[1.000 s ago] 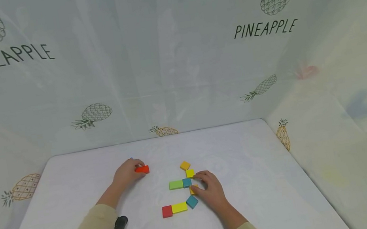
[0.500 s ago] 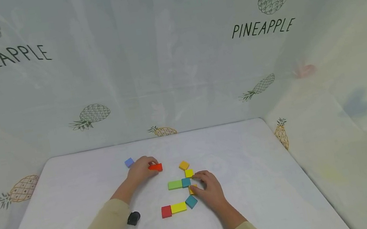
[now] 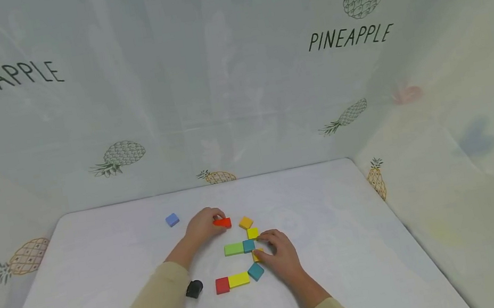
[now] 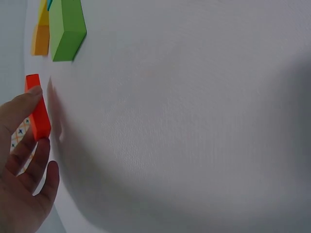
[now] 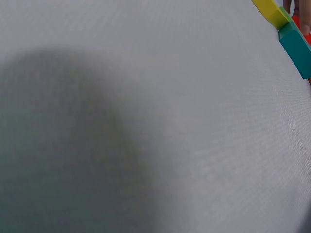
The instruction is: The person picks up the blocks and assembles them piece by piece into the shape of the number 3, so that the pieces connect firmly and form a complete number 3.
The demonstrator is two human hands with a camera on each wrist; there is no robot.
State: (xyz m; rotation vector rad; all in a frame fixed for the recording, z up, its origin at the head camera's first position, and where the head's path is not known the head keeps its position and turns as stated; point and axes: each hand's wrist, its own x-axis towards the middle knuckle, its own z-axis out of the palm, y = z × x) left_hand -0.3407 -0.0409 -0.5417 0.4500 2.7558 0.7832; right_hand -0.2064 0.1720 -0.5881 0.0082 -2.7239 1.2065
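Note:
My left hand pinches a red-orange rectangular block between thumb and fingers. In the left wrist view it is above the white surface, its shadow beside it. Just right of it in the head view lies a tilted orange block. Below that come a yellow square block, a teal block touching a green block, and another orange block, partly covered. My right hand rests beside this column, thumb at the lower orange block and fingertips by the yellow square, with a gap between them.
A tilted teal block, a yellow rectangular block and a red block form the near row. A blue block lies alone at the back left. The white table meets a pineapple-print curtain behind.
My left hand has carried the red-orange block rightward toward the tilted orange block, uncovering the blue block behind it. My right hand has stayed by the column.

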